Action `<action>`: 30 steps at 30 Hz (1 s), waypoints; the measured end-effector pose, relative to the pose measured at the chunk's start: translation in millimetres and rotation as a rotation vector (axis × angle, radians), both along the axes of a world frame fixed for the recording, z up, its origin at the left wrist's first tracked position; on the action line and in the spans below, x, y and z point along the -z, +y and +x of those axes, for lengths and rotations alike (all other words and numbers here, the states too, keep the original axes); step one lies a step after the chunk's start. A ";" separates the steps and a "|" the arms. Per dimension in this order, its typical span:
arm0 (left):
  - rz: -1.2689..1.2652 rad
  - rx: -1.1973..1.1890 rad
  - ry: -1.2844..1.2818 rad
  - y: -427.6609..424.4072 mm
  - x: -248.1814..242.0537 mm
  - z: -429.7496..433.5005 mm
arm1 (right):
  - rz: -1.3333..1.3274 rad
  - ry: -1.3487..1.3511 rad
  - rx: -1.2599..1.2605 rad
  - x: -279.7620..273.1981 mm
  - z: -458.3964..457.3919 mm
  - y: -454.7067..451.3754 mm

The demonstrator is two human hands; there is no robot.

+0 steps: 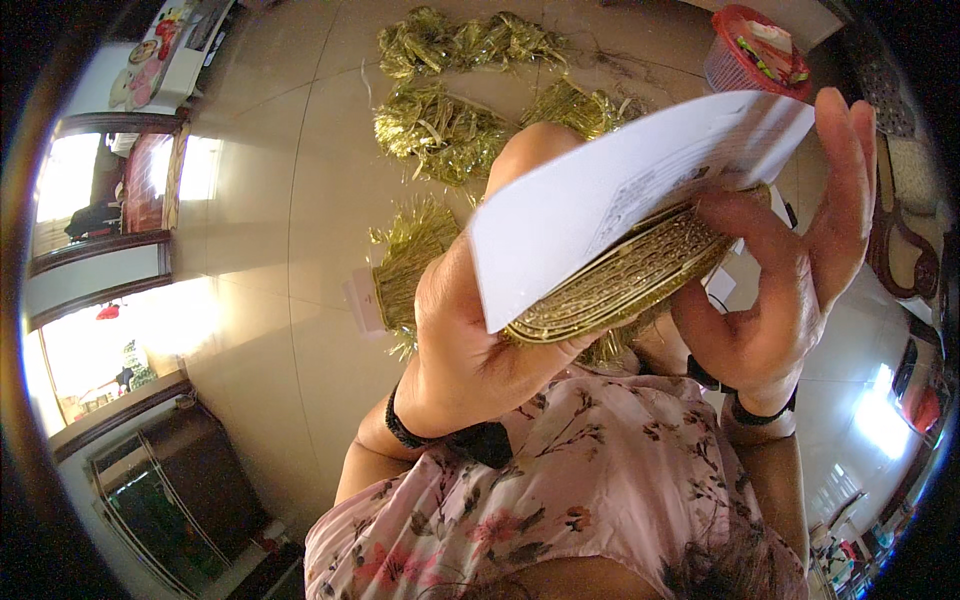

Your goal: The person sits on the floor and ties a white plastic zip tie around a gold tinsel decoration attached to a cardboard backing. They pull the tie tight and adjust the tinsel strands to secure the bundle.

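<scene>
My left hand (pixel 457 337) grips a folded stack of gold metallic fringe (pixel 622 274) by its near left end, with the thumb side against a white card (pixel 555 202). The card bears printing and curves along the upper side of the stack. At the right end, the thumb and a finger of my right hand (pixel 787 277) pinch the stack's edge, while the other fingers stretch upward beside the card. Gold strands hang below the stack, partly hidden by my hands.
Several gold tinsel bundles (pixel 442 135) lie on the tiled floor (pixel 255 262). One fringe bundle (pixel 409 262) has a pale card (pixel 365 304) at its end. A red plastic basket (pixel 716 64) with things inside stands at the upper right. A dark wooden furniture leg (pixel 926 277) is at the right.
</scene>
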State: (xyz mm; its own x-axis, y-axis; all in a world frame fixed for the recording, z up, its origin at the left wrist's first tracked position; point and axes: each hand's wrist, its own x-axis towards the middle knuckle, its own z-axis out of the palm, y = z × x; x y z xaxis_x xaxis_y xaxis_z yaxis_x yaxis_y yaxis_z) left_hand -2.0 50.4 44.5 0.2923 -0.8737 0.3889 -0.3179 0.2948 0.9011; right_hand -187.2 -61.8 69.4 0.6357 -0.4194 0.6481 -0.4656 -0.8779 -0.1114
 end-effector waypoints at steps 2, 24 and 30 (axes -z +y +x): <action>-0.052 0.027 -0.038 0.3 0.6 1.5 | -0.025 0.002 0.007 -1.8 7.6 1.8; -0.001 0.022 -0.121 9.6 -5.3 2.7 | -0.147 -0.230 0.045 -0.5 40.5 3.9; -0.151 -0.006 -0.043 -1.8 -10.6 -4.3 | 0.055 -0.487 -0.183 29.4 -3.9 -8.4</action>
State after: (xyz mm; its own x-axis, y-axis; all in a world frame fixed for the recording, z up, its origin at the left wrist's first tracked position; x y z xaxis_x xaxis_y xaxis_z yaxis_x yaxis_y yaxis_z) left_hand -6.3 48.7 55.0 0.2777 -0.8027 0.5278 -0.3570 0.4238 0.8324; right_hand -191.0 -70.2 40.0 0.3325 -0.3714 0.8669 -0.1876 -0.9269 -0.3251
